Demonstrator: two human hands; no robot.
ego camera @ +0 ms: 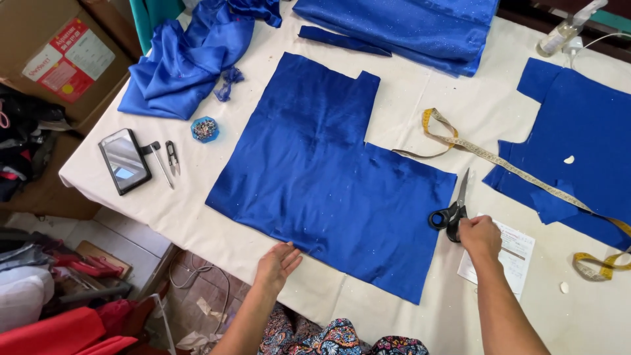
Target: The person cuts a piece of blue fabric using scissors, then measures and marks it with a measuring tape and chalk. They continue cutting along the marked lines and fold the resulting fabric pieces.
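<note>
A large cut piece of blue fabric [328,177] lies flat in the middle of the cloth-covered table [460,105], its near edge touched by the left hand [278,263], which rests open and flat, grasping nothing. Just off the fabric's right edge, the right hand [480,236] is closed around the black handles of a pair of scissors [453,209], whose blades point away from the person. A yellow measuring tape [499,161] trails across to a second blue piece [578,144] on the right, a printed paper sheet [516,253] lies under the right wrist, and a phone [123,161], thread snips [172,156] and a small pin dish [204,129] sit at the left.
</note>
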